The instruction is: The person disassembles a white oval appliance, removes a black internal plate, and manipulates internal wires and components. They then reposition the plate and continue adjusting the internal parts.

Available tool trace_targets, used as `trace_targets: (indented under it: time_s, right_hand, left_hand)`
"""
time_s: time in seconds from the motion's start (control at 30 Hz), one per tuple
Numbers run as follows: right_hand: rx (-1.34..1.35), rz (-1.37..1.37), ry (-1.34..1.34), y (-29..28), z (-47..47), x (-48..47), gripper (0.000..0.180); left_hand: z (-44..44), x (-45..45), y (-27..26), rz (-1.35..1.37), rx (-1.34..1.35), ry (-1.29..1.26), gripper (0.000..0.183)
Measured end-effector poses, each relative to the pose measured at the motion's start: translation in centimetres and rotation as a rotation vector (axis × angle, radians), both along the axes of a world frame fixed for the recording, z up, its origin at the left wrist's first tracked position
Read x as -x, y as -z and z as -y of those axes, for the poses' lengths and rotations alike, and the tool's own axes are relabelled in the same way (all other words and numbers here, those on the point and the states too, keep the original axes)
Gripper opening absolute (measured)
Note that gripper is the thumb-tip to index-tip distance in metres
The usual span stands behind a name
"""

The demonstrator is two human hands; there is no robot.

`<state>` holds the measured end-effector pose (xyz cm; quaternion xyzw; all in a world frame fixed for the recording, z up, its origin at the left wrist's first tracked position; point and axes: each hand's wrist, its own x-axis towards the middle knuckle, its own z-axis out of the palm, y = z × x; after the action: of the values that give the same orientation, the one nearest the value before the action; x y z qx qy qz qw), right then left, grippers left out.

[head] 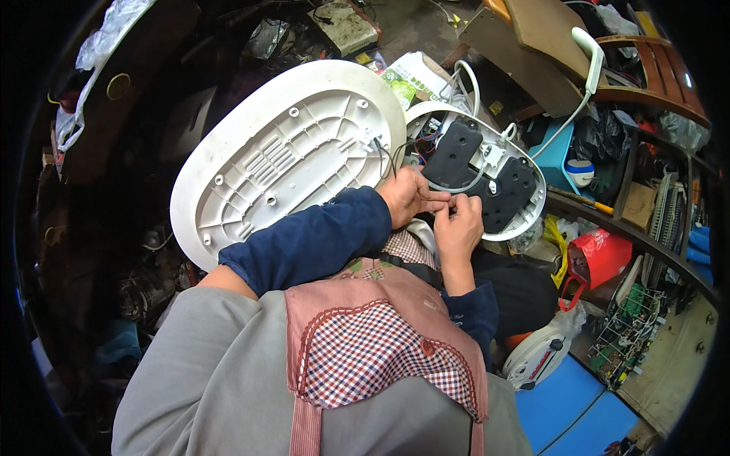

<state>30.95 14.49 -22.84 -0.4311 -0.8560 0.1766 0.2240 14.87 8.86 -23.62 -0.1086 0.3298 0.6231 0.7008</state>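
In front of me lies an opened white plastic appliance housing (530, 212). Two black moulded blocks (453, 151) sit inside it, with a thin grey tube or cable (465, 187) curving across them and coloured wires (429, 137) at the left end. My left hand (409, 196) reaches over the near edge, index and middle fingers extended. Its fingertips meet those of my right hand (459, 222), whose thumb and fingers are bent together; whatever is between them is too small to tell. Left of the hands rests a large oval white plastic shell (296, 165), ribbed side up, with dark wires (388, 158) running from its right end toward the housing.
A white handle (593, 62) on a grey cord stands upper right, near a slatted wooden piece (656, 80). Several circuit boards (630, 319), a red bag (599, 256) and a white round device (536, 356) crowd the right. A dirty metal box (345, 27) lies at the far side.
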Motion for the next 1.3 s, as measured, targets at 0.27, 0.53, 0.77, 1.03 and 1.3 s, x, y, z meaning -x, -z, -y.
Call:
trace_targets:
  time_s: [0.27, 0.53, 0.77, 1.03, 1.3]
  right_hand:
    - [-0.050, 0.033, -0.042, 0.2, 0.2, 0.0, 0.012]
    - [-0.044, 0.076, -0.055, 0.3, 0.0, -0.1, 0.015]
    - [-0.052, 0.097, -0.041, 0.2, -0.3, 0.2, 0.015]
    - [-0.047, 0.070, -0.024, 0.2, -0.1, 0.3, 0.015]
    - [-0.013, 0.048, -0.001, 0.1, -0.2, 0.3, 0.020]
  left_hand:
    - [0.1, 0.2, 0.7, -0.005, 0.066, 0.038, 0.081]
    - [-0.3, -0.8, 0.0, -0.028, 0.102, -0.028, 0.091]
    - [0.4, -0.9, 0.6, 0.036, 0.026, -0.067, 0.097]
    - [0.2, 0.0, 0.4, 0.091, 0.009, -0.060, 0.093]
    - [-0.4, -0.3, -0.8, -0.130, 0.103, 0.074, 0.048]
